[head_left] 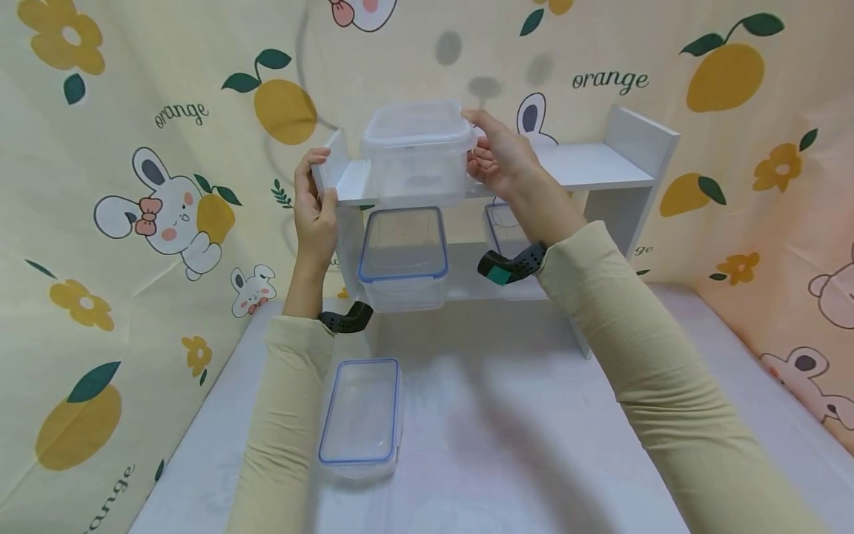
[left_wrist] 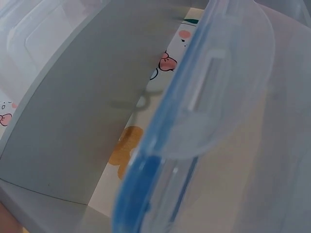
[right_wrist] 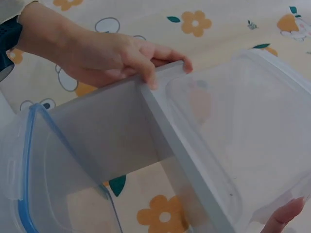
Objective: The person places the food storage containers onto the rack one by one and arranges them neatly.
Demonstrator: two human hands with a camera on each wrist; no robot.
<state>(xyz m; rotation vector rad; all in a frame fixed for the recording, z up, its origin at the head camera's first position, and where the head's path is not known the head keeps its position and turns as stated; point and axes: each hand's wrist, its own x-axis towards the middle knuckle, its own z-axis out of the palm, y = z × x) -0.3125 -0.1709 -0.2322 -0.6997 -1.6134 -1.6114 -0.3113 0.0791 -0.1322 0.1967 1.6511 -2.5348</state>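
Observation:
A clear plastic food container with a frosted lid sits on the top board at the left of a white shelf unit, its front wall overlapping the board's edge. My right hand grips its right side, thumb up at the lid's corner and fingers along the wall. With my left hand I hold the unit's left end panel, fingers over the upper edge and thumb at the front. The right wrist view also shows this left hand on the corner of the shelf.
One blue-rimmed container stands on the lower shelf at left, its front jutting out. Another container is behind my right forearm. A third, flat blue-rimmed container lies on the white table. Patterned cloth hangs behind.

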